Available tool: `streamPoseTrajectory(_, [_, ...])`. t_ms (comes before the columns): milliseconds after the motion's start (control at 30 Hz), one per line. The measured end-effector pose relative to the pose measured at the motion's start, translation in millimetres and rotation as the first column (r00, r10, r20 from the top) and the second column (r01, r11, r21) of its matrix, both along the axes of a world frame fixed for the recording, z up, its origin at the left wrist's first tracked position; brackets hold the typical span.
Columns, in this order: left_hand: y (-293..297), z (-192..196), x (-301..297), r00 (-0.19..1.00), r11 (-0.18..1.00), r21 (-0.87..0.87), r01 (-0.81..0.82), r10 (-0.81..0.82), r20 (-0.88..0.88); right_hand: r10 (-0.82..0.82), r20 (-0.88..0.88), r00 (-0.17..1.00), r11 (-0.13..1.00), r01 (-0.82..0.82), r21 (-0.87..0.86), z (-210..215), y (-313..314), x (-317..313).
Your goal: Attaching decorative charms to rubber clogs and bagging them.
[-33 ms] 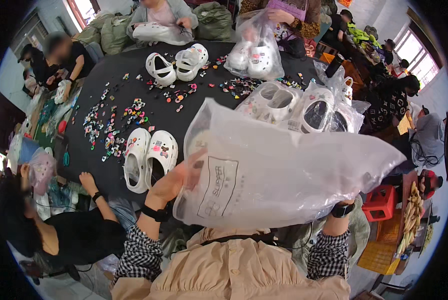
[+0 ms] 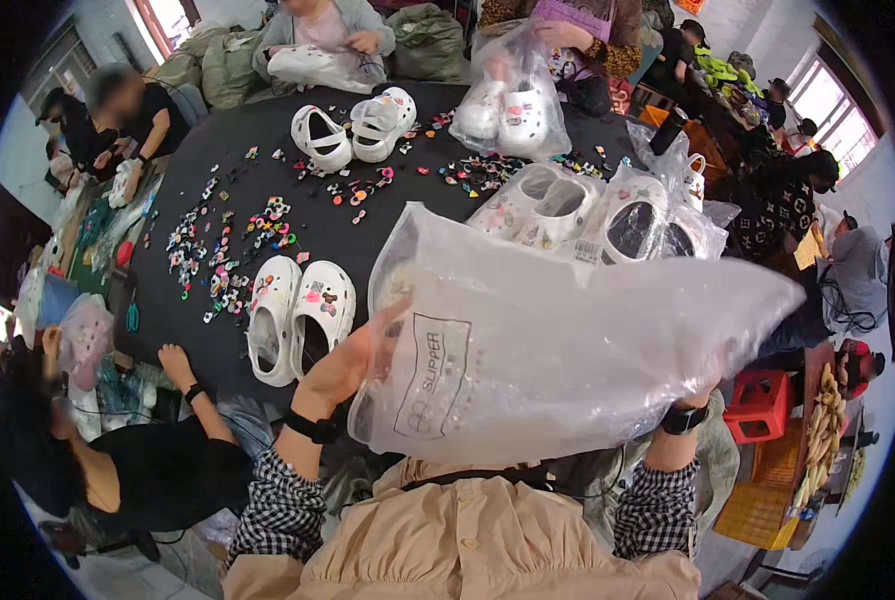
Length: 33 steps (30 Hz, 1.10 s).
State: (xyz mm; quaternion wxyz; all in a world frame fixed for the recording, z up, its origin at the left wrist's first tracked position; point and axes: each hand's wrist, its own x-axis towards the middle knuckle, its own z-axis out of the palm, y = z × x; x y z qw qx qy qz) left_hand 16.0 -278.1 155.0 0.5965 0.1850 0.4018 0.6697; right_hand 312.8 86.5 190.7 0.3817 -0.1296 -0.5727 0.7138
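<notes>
A large translucent plastic bag is stretched in front of me between both hands, above the near table edge. At the bag's left end is my left hand, its thumb outside and its fingers seen dimly through the plastic, closed on the edge. My right hand is at the lower right end, mostly hidden by the plastic that it holds up. Just left of the bag, a pair of white clogs with colourful charms stands on the black table. Bagged white clogs lie behind the bag.
Loose shoe charms are scattered over the table's left and middle. Farther back stand white clogs. Across the table, a person holds a clear bag of clogs. A co-worker's arm rests at left. A red stool stands at right.
The bag's upper left corner has dipped slightly, and its right end has drawn in a little to the left. Both hands stay nearly in place.
</notes>
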Motion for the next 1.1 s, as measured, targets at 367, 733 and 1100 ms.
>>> streamPoseTrajectory(367, [16.0, 35.0, 18.2, 0.773, 0.828, 0.206, -0.522, 0.561, -0.296, 0.071, 0.266, 0.961, 0.972, -0.126, 0.198, 56.8, -26.7, -50.0])
streamPoseTrajectory(733, [-21.3, 29.5, 13.1, 0.560, 0.809, -0.053, -0.586, 0.357, -0.748, -0.218, 0.717, 0.663, 0.809, -0.288, 0.512, 18.7, -16.1, -55.6])
streamPoseTrajectory(1100, [-17.3, 58.6, 29.9, 0.625, 0.963, 0.008, -0.271, 0.182, -0.759, -0.130, 0.292, 0.947, 0.975, 0.070, 0.209, 24.3, -14.0, -57.4])
